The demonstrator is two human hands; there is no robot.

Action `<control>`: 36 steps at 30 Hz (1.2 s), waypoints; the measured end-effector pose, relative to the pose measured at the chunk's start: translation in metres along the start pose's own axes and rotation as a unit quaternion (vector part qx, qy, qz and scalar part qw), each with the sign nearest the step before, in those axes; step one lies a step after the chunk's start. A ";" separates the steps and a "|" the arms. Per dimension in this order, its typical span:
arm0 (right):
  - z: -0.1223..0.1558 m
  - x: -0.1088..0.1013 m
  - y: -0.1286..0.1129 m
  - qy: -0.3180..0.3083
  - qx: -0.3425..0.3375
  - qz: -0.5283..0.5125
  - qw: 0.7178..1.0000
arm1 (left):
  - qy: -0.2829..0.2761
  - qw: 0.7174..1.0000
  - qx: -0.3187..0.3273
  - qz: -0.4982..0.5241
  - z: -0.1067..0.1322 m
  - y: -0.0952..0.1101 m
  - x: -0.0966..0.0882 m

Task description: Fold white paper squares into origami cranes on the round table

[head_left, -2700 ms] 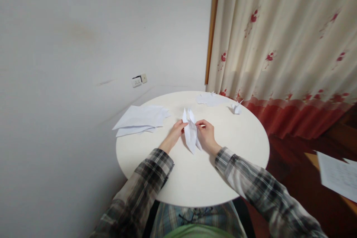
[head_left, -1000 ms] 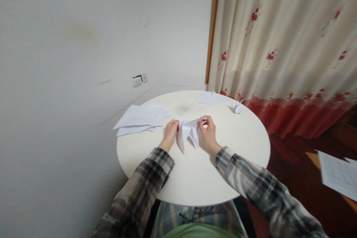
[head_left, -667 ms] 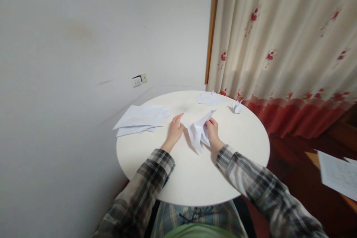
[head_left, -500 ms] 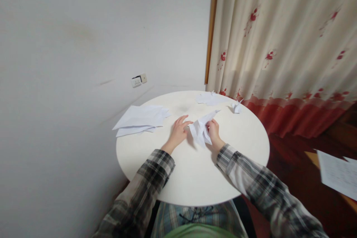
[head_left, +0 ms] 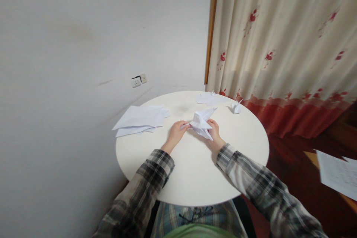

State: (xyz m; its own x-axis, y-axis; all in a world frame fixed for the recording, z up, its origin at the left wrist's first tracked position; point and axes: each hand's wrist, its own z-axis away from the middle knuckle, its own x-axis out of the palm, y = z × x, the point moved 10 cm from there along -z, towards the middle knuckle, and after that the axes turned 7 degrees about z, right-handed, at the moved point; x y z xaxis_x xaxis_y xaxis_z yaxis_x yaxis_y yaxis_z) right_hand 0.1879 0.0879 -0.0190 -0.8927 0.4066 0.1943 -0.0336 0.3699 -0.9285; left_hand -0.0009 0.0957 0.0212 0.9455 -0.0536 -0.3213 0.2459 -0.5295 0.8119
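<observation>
Between my two hands is a folded white paper crane (head_left: pixel 200 122) with pointed ends and spread flaps, held just over the round white table (head_left: pixel 192 178). My left hand (head_left: pixel 177 132) pinches its left tip between thumb and fingers. On the other side my right hand (head_left: pixel 215 134) grips the paper from the right, and part of those fingers is hidden behind a flap. One long point of the paper sticks out toward the upper right, away from me.
A stack of white paper sheets (head_left: pixel 142 117) lies at the table's left. Toward the back right stands a small folded paper bird (head_left: pixel 236 108). More paper pieces (head_left: pixel 208 98) lie at the far edge. Beyond are a wall socket (head_left: pixel 136 82) and a flowered curtain (head_left: pixel 267 44).
My left hand has closed from spread fingers into a pinch on the paper's left tip. The folded paper has turned and its flaps have opened out. My right hand has hardly moved.
</observation>
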 end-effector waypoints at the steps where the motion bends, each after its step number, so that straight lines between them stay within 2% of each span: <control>1: 0.002 0.003 0.006 -0.008 0.040 -0.044 0.998 | -0.002 1.000 -0.009 0.001 0.000 -0.001 0.000; 4: 0.009 0.016 0.017 -0.045 0.136 -0.127 0.982 | 0.011 1.000 -0.020 -0.012 0.000 -0.003 -0.002; 9: 0.020 0.033 0.018 -0.109 0.197 -0.130 0.966 | 0.042 0.998 -0.031 -0.033 -0.001 -0.009 -0.010; 14: 0.028 0.043 0.006 -0.156 0.195 -0.139 0.958 | 0.033 0.998 -0.014 -0.049 0.000 -0.006 -0.007; 19: 0.036 0.054 -0.011 -0.218 0.150 -0.135 0.955 | 0.026 0.997 -0.021 -0.067 0.002 -0.005 -0.005; 23: 0.036 0.053 -0.009 -0.217 0.148 -0.132 0.956 | 0.027 0.997 -0.034 -0.057 0.000 -0.006 -0.005; 28: 0.030 0.045 0.001 -0.172 0.164 -0.130 0.963 | 0.015 0.998 -0.034 -0.048 -0.001 -0.006 -0.002; 36: 0.025 0.035 -0.001 -0.128 0.147 -0.097 0.976 | -0.044 0.992 0.032 -0.110 0.004 0.003 0.009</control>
State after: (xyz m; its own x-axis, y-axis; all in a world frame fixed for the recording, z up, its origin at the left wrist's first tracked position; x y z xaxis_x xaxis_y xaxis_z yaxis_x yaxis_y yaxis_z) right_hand 0.1455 0.0810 -0.0193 -0.9384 0.1175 0.3250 -0.3070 0.1485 -0.9400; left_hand 0.0078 0.0905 0.0189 0.8470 -0.0036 -0.5315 0.4278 -0.5889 0.6857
